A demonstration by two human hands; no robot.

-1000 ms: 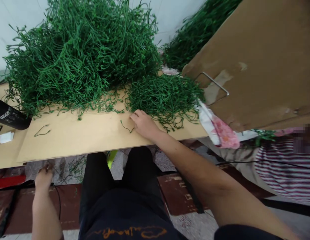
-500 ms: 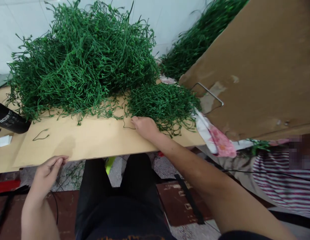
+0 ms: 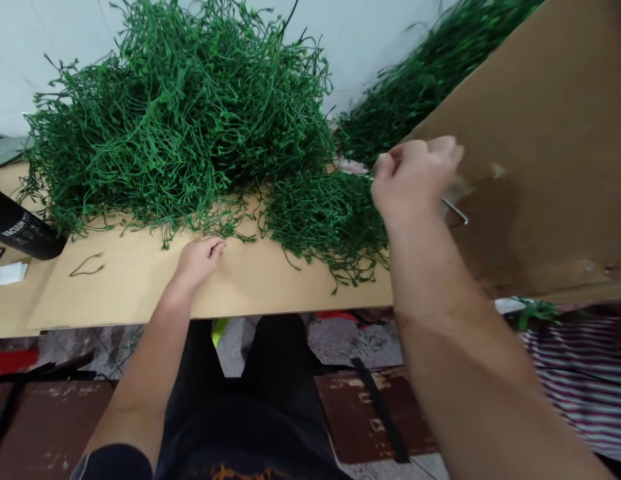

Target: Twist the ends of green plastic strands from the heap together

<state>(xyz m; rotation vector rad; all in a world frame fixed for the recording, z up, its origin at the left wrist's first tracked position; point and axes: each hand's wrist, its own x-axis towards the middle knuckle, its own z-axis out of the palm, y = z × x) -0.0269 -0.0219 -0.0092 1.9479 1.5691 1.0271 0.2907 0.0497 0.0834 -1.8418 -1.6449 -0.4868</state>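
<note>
My left hand (image 3: 200, 260) rests low over the board (image 3: 140, 273), just in front of a big tangled heap of thin green stems with small tips (image 3: 190, 113). Its fingers are curled together, and whatever they may hold is hidden. Raised on the right, my right hand (image 3: 415, 173) is beside the bent metal wire (image 3: 455, 212) on an upright cardboard sheet (image 3: 550, 147). Its fingers are bent closed and partly blurred; I cannot make out anything in them. A smaller pile of green stems (image 3: 325, 213) lies between the hands, partly behind my right hand.
A black vacuum bottle (image 3: 25, 227) leans at the left, with a small white paper piece (image 3: 11, 273) near it. One loose stem (image 3: 87, 265) lies on the board. More green stems (image 3: 425, 73) stand behind the cardboard. Striped cloth (image 3: 585, 380) shows at lower right.
My right hand has risen from the front of the smaller pile to the wire on the cardboard. My left hand has moved from the board's front edge inward to the right.
</note>
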